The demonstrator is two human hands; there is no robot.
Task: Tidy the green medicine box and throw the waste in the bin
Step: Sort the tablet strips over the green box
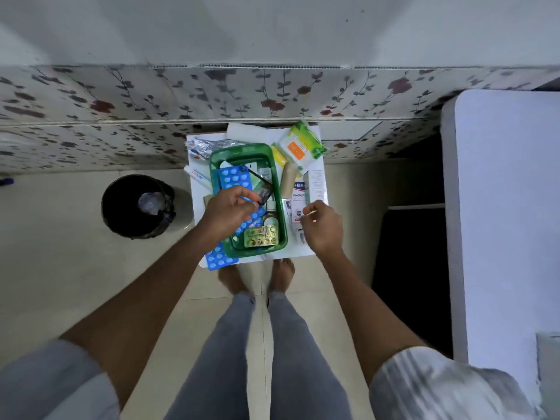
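Observation:
The green medicine box (283,221) sits on a small white table (303,253). Inside lie a blue blister strip (235,177), a gold blister strip (261,236) and a small bottle (270,218). My left hand (228,212) hovers over the box, fingers pinched on a dark blister strip (263,190). My right hand (322,230) is just right of the box, fingers curled around a small thin item that I cannot make out. A black bin (136,206) with a liner stands on the floor to the left.
Around the box lie a green wipes pack (303,144), a yellow item (279,156), a beige roll (288,180), a plaster box (300,195), a foil strip (209,145), a tube (197,175) and another blue strip (219,259) overhanging the front edge. A white cabinet (503,207) stands right.

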